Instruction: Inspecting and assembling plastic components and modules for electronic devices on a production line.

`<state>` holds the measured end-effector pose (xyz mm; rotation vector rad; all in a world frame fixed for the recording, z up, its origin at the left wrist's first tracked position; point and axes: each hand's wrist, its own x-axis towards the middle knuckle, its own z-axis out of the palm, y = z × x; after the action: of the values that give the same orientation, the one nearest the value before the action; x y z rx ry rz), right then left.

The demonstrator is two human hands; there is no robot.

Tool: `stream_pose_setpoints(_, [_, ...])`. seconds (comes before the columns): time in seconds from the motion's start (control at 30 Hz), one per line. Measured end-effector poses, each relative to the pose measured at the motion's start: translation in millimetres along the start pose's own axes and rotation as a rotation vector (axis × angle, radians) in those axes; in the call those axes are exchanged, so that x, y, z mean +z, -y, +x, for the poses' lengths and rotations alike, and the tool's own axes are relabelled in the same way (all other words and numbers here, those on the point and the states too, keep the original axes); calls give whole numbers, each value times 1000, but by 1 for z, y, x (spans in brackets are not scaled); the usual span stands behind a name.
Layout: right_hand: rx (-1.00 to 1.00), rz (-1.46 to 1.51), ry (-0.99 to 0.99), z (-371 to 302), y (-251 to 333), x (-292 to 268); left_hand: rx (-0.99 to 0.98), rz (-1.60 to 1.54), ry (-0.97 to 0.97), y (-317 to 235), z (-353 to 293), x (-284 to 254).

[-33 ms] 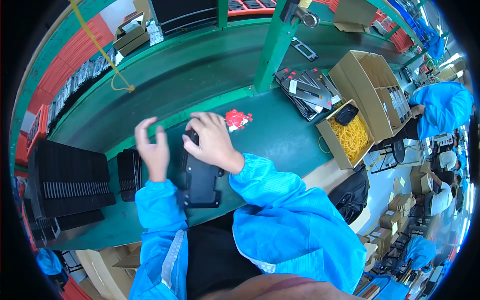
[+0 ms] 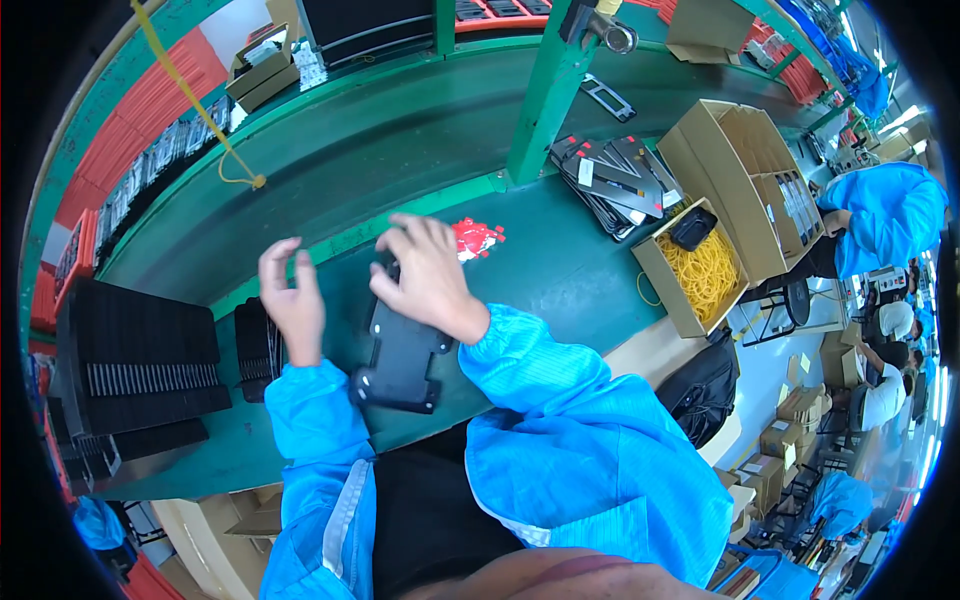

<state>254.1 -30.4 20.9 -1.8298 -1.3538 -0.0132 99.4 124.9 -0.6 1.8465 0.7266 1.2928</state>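
Observation:
A dark panel with notched edges and small screws [image 2: 400, 365] lies before me on the green bench. My right hand [image 2: 430, 280] is over its far end, slightly blurred, with the thumb and fingers apart. What the palm touches is hidden. My left hand [image 2: 293, 305] is raised to the left of the panel, holding nothing, its fingers spread and a little bent. Just beyond my right hand sits a small pile of red and white scraps [image 2: 474, 240].
At left stand black slotted racks [image 2: 150, 350] and a smaller black stack [image 2: 254, 345]. To the right are stacked dark panels [image 2: 615, 185], a box of yellow bands [image 2: 700, 275] and a larger divided carton [image 2: 705, 150]. A green post [image 2: 540, 110] rises at the bench's far edge. A yellow cord [image 2: 190, 90] hangs at left.
My left hand has shifted a little left. The fingers of my right hand have lifted and spread slightly. The panel has turned a little, its near end going left.

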Motion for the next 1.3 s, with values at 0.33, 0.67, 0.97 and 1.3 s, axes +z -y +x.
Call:
stream_pose_setpoints(0.33, [-84,-97,-441,21,-33,-32,-108,-18,345,-53,-2,-25])
stream_pose_setpoints(0.67, [58,-577,-545,54,-139,-234,55,458,570,-81,-134,-38])
stream_pose_setpoints(0.97, [552,-655,105,169,-397,-274,-23,403,516,-89,-121,-30])
stream_pose_setpoints(1.3, [491,-586,196,184,-583,-253,-6,373,528,-74,-114,-26])
